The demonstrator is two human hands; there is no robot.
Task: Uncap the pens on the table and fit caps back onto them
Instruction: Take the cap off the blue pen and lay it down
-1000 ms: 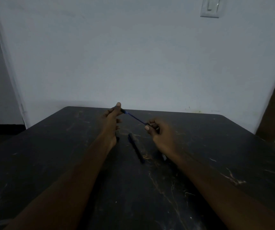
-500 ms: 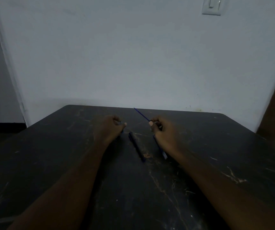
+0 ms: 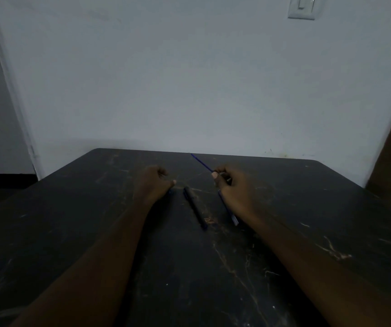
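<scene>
Left hand (image 3: 153, 185): lay knuckles-up on the table (image 3: 71, 232), fingers curled under; could not tell whether anything was inside.
Right hand (image 3: 234, 191): pinched the thin blue pen (image 3: 201, 163) at its near end; the tip slanted up and away to the left, clear of the surface.
Dark pen (image 3: 195, 208): lay flat between the hands, touching neither.
Second blue pen (image 3: 233, 217): lay flat, partly hidden under the right wrist.
Table: black, scratched, set against a pale wall (image 3: 189, 79).
</scene>
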